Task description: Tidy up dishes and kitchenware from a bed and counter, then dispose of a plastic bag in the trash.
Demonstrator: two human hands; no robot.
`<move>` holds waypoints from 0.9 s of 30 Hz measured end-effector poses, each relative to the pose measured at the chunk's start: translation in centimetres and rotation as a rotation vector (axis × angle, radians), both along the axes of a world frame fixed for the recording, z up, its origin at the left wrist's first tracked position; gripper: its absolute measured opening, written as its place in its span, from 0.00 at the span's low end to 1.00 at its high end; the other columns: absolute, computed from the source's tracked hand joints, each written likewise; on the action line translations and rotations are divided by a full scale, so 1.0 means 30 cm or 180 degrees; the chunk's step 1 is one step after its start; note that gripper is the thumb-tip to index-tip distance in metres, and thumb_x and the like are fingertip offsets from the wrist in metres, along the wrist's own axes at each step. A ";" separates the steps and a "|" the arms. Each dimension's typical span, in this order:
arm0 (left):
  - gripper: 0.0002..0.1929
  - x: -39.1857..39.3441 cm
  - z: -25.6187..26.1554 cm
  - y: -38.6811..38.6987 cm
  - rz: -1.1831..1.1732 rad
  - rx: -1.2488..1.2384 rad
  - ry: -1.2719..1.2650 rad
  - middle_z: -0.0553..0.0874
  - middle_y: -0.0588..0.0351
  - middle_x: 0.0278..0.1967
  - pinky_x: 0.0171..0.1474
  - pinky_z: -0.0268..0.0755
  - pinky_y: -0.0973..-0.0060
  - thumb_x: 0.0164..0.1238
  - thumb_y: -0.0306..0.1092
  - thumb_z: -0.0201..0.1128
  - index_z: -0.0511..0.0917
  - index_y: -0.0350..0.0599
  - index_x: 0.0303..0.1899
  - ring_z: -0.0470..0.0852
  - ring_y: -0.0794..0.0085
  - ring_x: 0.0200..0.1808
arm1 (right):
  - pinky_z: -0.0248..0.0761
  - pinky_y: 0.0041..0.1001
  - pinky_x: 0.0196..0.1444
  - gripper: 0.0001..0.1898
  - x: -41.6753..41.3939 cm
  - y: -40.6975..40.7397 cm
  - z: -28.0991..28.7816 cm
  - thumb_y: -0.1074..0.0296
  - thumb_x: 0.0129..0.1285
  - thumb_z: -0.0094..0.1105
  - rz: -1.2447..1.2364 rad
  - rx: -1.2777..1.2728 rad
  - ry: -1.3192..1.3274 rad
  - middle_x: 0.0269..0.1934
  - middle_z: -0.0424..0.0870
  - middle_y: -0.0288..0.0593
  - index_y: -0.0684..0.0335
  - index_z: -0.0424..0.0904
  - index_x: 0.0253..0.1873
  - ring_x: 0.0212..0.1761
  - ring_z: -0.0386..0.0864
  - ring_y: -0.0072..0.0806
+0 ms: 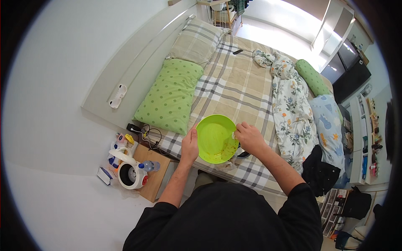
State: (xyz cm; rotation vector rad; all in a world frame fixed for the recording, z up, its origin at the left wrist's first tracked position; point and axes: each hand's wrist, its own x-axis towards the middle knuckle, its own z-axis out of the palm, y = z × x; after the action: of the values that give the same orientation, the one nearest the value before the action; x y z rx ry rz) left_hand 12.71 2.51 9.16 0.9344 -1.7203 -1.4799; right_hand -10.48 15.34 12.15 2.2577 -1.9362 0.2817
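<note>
A lime-green plastic bowl (pixel 213 138) is tilted toward me above the near side of the bed. Brown and yellowish residue dots its lower right inner wall. My left hand (pixel 190 146) grips the bowl's left side, thumb over the rim. At the right rim, the bent fingers of my right hand (pixel 249 138) pinch a small white piece (pixel 233 135), perhaps tissue; most of it is hidden by the fingers. Below the bowl, a crumpled clear plastic bag (pixel 226 166) rests on the plaid bedsheet (pixel 234 84). A dark object (pixel 243 154) beside it is partly covered by my right hand.
Left of me, a wooden nightstand (pixel 150 175) bears an open white rice cooker (pixel 128 175) and a plastic water bottle (pixel 151 166). Cables (pixel 154 138) trail beside a green dotted pillow (pixel 172 94). A floral blanket (pixel 292 106) and black clothing (pixel 318 172) lie on the bed's right side.
</note>
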 end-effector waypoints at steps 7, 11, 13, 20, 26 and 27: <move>0.25 -0.020 0.002 0.006 0.0136 -0.0090 0.0074 0.86 0.45 0.53 0.60 0.72 0.71 0.85 0.46 0.42 0.76 0.34 0.63 0.83 0.65 0.56 | 0.76 0.35 0.47 0.04 0.032 -0.003 -0.029 0.70 0.53 0.64 -0.0379 0.0611 -0.0149 0.41 0.80 0.44 0.63 0.83 0.33 0.48 0.77 0.38; 0.25 -0.010 0.013 0.017 0.0281 -0.0192 -0.0147 0.87 0.44 0.52 0.59 0.72 0.71 0.85 0.46 0.42 0.76 0.34 0.63 0.84 0.63 0.55 | 0.77 0.35 0.49 0.05 0.062 -0.001 -0.082 0.72 0.51 0.64 -0.0565 0.0880 -0.0307 0.40 0.81 0.45 0.64 0.84 0.33 0.48 0.78 0.40; 0.25 -0.002 0.017 0.022 0.0158 -0.0197 -0.0273 0.84 0.44 0.58 0.64 0.69 0.71 0.86 0.44 0.41 0.75 0.32 0.64 0.81 0.63 0.60 | 0.77 0.36 0.49 0.06 0.083 0.006 -0.109 0.72 0.52 0.63 -0.0604 0.0892 -0.0473 0.41 0.82 0.46 0.63 0.85 0.35 0.49 0.79 0.40; 0.24 0.004 0.019 0.038 0.0442 -0.0723 -0.0612 0.85 0.36 0.52 0.57 0.75 0.65 0.85 0.45 0.42 0.76 0.36 0.63 0.84 0.49 0.56 | 0.76 0.40 0.49 0.09 0.030 -0.020 -0.103 0.71 0.56 0.63 -0.1423 0.1418 -0.2646 0.41 0.86 0.50 0.60 0.88 0.41 0.47 0.83 0.46; 0.25 -0.013 0.028 0.036 0.0309 -0.0094 -0.0420 0.85 0.44 0.56 0.61 0.71 0.71 0.86 0.45 0.41 0.75 0.34 0.64 0.82 0.64 0.58 | 0.76 0.38 0.49 0.07 -0.003 -0.068 -0.049 0.71 0.60 0.61 -0.0769 0.0563 -0.2119 0.40 0.85 0.47 0.61 0.87 0.40 0.46 0.81 0.44; 0.25 -0.018 0.028 0.033 0.0309 -0.0097 -0.0387 0.85 0.45 0.55 0.61 0.71 0.71 0.86 0.45 0.40 0.75 0.34 0.64 0.82 0.65 0.57 | 0.76 0.36 0.49 0.06 0.001 -0.070 -0.046 0.71 0.58 0.62 -0.0551 0.0344 -0.1744 0.39 0.84 0.45 0.59 0.87 0.39 0.47 0.80 0.41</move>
State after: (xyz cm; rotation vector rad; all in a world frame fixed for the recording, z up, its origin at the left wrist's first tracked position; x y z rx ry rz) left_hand 12.18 3.51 9.99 1.0957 -1.7524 -1.3554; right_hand -10.43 13.25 10.78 2.2184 -2.4373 0.8682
